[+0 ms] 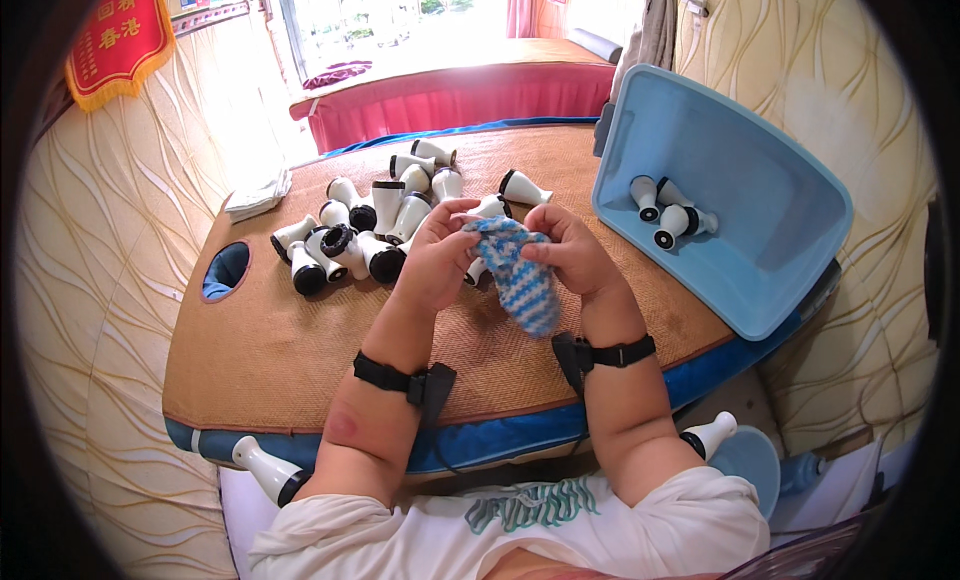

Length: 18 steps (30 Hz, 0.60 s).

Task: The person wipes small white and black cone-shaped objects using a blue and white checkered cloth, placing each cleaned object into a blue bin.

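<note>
My left hand [439, 253] and my right hand [574, 250] hold a blue-and-white striped fuzzy cloth [527, 291] between them, above the mat. Each hand pinches its upper part between thumb and fingers, and the lower end hangs free. Whether it is a flat cloth or a pouch, I cannot tell. Beyond and left of my left hand lies a heap of glossy white vase-shaped pieces [388, 205] with black rims, several of them tipped over. One more such piece [529, 188] lies on its side just beyond my hands. Others behind the cloth are partly hidden.
A light blue plastic tub [757, 280] stands tilted at the right with several white pieces [673, 223] inside. The woven mat [300, 362] covers a massage table with a face hole [225, 271]. Folded white cloths [260, 195] lie at its left edge. Black straps circle both forearms.
</note>
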Tool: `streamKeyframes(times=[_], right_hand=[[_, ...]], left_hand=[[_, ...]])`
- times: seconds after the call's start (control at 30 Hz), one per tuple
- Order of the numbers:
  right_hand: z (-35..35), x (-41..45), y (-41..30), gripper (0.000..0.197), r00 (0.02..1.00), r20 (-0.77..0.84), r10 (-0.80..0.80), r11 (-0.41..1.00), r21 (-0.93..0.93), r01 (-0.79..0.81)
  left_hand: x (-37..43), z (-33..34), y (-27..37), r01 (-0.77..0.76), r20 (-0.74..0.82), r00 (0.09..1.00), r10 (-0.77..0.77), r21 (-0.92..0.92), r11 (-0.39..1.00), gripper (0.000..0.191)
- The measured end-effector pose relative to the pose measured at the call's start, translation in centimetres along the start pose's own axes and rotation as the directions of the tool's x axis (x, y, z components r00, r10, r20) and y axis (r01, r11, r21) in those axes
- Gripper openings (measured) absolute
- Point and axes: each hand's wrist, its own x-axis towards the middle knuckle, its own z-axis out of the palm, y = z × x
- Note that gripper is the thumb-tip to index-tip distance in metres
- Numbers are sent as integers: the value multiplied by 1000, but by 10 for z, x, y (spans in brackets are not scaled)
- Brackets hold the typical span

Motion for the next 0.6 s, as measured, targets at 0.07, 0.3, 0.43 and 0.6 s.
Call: streamKeyframes(times=[0.07, 0.3, 0.43, 0.6], right_hand=[[-9, -1, -1, 21, 994, -103, 26, 998, 56, -20], [-35, 5, -2, 12, 796, -581, -170, 922, 191, 336], [-49, 15, 26, 17, 763, -486, -425, 854, -496, 159], [-41, 13, 40, 18, 973, -231, 16, 861, -491, -131]], left_hand=[[1, 1, -4, 9, -19, 1000, -9, -2, 1000, 39], [0, 7, -18, 122, -127, 989, -75, 423, 898, 40], [-1, 7, -40, 143, 77, 955, -287, 729, 669, 53], [-2, 11, -37, -199, 247, 946, -211, 954, 226, 49]])
